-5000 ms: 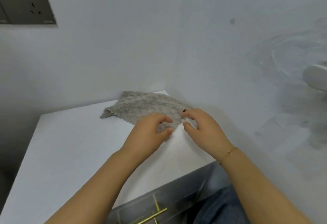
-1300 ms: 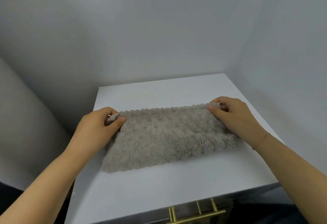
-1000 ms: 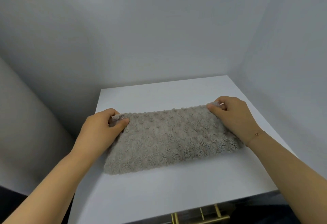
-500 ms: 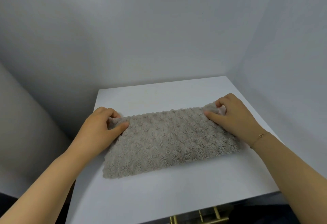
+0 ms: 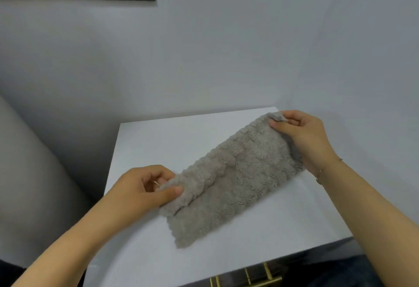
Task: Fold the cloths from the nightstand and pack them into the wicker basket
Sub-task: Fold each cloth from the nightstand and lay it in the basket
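Grey plush cloth [image 5: 233, 180], already doubled into a long strip, now lies diagonally on the white counter [image 5: 172, 141] rather than squarely across it as half a second ago; judged, it is being turned for the second fold. The left hand [image 5: 145, 189] pinches the near-left corner. The right hand [image 5: 303, 137] pinches the far-right corner, lifted slightly. The cloth spans between both hands. No wicker basket is in view.
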Demonstrator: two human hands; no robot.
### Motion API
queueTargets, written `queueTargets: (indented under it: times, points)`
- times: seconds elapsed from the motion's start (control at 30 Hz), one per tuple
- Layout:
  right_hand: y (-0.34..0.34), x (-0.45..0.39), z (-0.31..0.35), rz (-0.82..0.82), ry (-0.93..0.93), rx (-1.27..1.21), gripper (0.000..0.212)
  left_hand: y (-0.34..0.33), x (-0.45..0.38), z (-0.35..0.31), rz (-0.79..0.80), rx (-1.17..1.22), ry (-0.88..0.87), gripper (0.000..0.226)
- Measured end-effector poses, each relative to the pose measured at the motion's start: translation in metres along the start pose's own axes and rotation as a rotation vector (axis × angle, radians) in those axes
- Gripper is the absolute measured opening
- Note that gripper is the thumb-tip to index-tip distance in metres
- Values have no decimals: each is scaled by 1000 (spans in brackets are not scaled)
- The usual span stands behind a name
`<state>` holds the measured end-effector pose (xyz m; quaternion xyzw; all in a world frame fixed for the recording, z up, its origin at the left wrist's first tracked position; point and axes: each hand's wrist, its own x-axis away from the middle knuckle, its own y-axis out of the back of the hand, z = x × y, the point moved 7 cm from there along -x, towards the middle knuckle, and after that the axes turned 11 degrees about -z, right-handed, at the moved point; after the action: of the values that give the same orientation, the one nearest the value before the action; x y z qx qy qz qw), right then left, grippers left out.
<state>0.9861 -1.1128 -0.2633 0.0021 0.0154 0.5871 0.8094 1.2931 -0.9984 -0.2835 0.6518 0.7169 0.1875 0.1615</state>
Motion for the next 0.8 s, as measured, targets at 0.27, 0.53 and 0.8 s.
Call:
queueTargets:
  times: [0.27,0.53,0.8]
  points:
    - [-98,-25,46,216,433,507,13,-16,20,10,163,202,166,21]
    - [-239,10,40,579,915,1001,12,1,36,28,-48,-131,80,32]
    - [-292,31,8,630,965,1086,16,36,48,50,-146,-286,64,29]
